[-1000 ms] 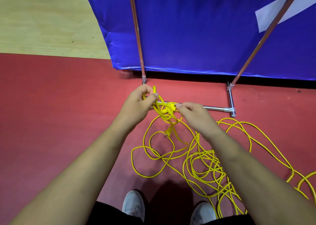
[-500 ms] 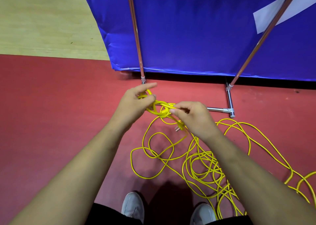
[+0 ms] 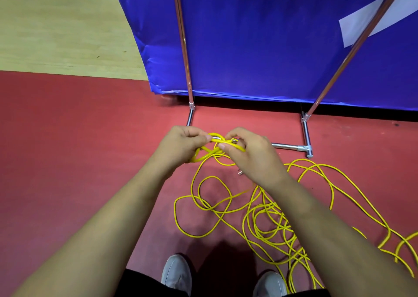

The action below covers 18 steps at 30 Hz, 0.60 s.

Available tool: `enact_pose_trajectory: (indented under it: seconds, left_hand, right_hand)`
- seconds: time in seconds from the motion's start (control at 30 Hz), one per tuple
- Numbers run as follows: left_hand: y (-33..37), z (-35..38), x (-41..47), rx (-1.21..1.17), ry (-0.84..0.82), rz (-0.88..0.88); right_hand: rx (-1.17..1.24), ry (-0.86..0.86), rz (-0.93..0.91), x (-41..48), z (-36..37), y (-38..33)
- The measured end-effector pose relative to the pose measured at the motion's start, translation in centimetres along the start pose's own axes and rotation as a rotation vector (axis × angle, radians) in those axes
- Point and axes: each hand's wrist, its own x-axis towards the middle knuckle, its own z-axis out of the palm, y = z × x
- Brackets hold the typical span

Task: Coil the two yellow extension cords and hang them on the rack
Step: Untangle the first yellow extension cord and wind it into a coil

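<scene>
Loose yellow extension cord (image 3: 267,217) lies tangled on the red floor in front of my feet, its loops spreading to the right. Between my hands is a small yellow coil (image 3: 209,153), held over the rack's base. My left hand (image 3: 181,145) grips the coil's left side, while my right hand (image 3: 246,152) pinches a strand at its right side. A metal plug tip (image 3: 239,173) pokes out under my right hand. The rack (image 3: 291,147) has a chrome base bar and two copper-coloured uprights (image 3: 182,41) rising in front of a blue sheet.
A blue sheet (image 3: 260,36) with a white patch hangs behind the rack. Pale wooden floor (image 3: 56,30) lies beyond the red floor (image 3: 79,149) at upper left. My grey shoes (image 3: 176,274) stand at the bottom, next to the cord tangle.
My hands have come closer together. The right hand has risen from the dangling plug to pinch a strand at the coil, and the coil now lies flatter between both hands.
</scene>
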Motion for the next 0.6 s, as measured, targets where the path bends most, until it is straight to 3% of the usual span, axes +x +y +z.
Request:
enact_pose_trajectory:
  seconds: [0.1, 0.2, 0.33, 0.47, 0.6]
  left_hand:
    - [-0.4, 0.2, 0.3, 0.080, 0.170, 0.101]
    - [-0.9, -0.3, 0.7, 0.009, 0.255, 0.094]
    - [-1.6, -0.8, 1.2, 0.011, 0.324, 0.041]
    - [-0.9, -1.1, 0.7, -0.007, 0.265, 0.114]
    - [-0.7, -1.2, 0.3, 0.193, 0.168, 0.260]
  right_hand:
    - [-0.107, -0.115, 0.067, 0.2, 0.3, 0.5]
    - [0.043, -0.243, 0.139, -0.1, 0.0, 1.2]
    - [0.298, -0.147, 0.240, -0.1, -0.8, 1.5]
    - [0.464, -0.116, 0.225, 0.1, -1.3, 0.6]
    - [0.477, -0.126, 0.219, 0.0, -1.1, 0.8]
